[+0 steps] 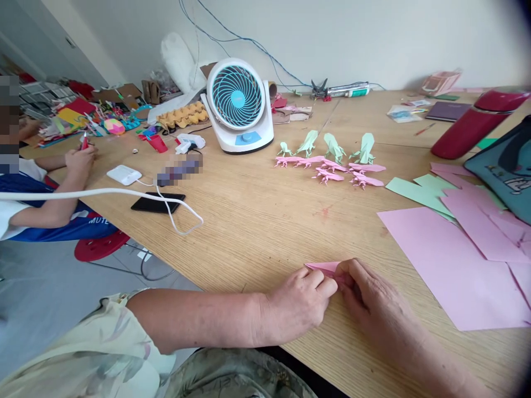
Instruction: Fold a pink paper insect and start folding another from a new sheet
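Note:
Near the table's front edge, my left hand (302, 298) and my right hand (369, 296) meet around a small piece of folded pink paper (326, 267). Its pointed end sticks out beyond my left knuckles; the rest is hidden under my fingers. Both hands are closed on it, fingertips nearly touching. Farther back stand several green folded-paper insects (334, 147), with several pink folded-paper insects (327, 174) in front of them. To the right of my right hand lies a large pink sheet (448, 265), overlapped by smaller pink pieces and green paper strips (421, 193).
A white and blue fan (238, 105) stands at the back. On the right are a red bottle (473, 124) and a teal pouch (506, 171). A black phone (157, 202) and a white cable (182, 228) lie left. Another person's hand (81, 160) holds a red object at far left.

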`<state>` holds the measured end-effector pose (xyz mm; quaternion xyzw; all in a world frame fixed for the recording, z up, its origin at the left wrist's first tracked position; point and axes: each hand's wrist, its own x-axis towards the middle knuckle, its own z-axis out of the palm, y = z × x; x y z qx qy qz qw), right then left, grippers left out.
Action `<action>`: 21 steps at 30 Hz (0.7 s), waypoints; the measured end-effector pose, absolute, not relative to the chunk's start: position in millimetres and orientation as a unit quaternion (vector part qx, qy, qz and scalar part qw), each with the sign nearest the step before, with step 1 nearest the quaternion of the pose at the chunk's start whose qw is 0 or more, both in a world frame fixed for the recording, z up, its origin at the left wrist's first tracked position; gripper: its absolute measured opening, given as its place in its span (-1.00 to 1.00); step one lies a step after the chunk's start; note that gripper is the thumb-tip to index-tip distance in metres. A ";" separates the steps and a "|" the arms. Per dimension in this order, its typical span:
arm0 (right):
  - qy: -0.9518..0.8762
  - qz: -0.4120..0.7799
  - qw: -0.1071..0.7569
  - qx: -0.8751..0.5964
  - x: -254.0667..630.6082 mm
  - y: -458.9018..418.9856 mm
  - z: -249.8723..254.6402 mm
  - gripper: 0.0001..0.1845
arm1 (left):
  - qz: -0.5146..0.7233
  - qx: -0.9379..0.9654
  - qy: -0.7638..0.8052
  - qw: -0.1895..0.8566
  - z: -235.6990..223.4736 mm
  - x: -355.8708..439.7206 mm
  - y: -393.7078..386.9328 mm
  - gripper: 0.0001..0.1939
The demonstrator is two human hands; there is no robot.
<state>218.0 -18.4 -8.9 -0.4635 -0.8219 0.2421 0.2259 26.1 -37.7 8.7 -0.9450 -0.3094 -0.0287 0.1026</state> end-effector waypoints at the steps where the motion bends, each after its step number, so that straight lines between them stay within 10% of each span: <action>1: -0.827 0.246 0.222 -0.453 220.2 -19.0 -8.0 -0.82 | -0.027 -0.945 -0.309 0.107 8.5 26.7 -37.8 -0.81; 21: -0.945 -0.074 0.212 -0.236 256.8 -23.6 -10.9 -0.56 | -0.059 -0.936 -0.323 0.128 13.3 30.2 -41.0 -0.70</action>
